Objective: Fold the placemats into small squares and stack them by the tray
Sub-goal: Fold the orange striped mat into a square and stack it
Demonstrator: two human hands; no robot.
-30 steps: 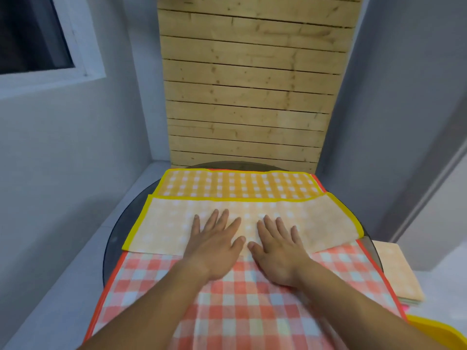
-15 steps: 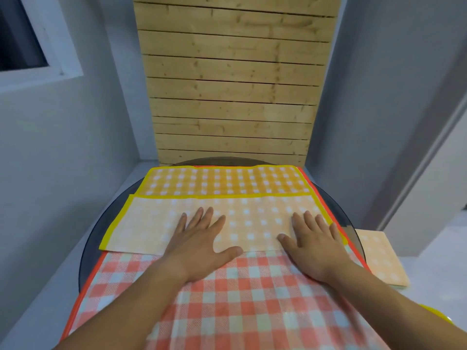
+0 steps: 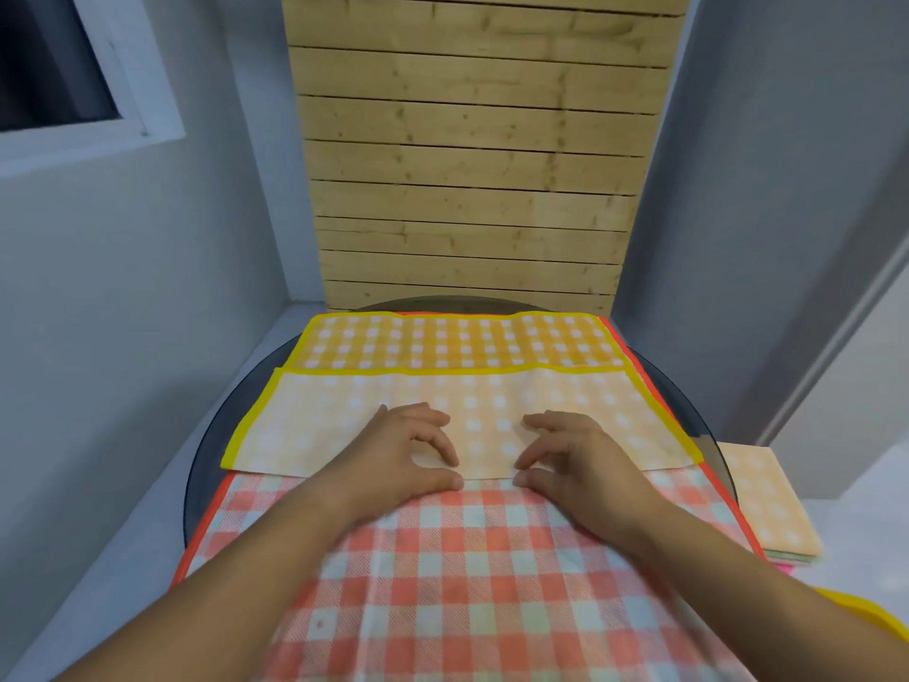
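**Hands at the fold of the yellow placemat**

Grey walls meet in a corner, with a panel of pale wooden planks standing straight ahead and a white-framed window at upper left. Below them sits a round dark glass table, most of it covered by a red-and-white checked placemat with an orange border, spread flat toward the person.

On the far half of that lies the yellow checked placemat, its near portion turned over so the paler underside faces up, the yellow hem running across the middle and the folded edge nearest the person.

Right of the table, a stack of folded placemats rests on the counter, a pale orange one on top. Just past it, at the lower right edge, a curved piece of the yellow tray shows.

Both hands rest on the folded edge near its middle. On the left hand the fingers are curled, tips down on the cloth, thumb along the edge. On the right hand they mirror this. Neither hand holds anything.
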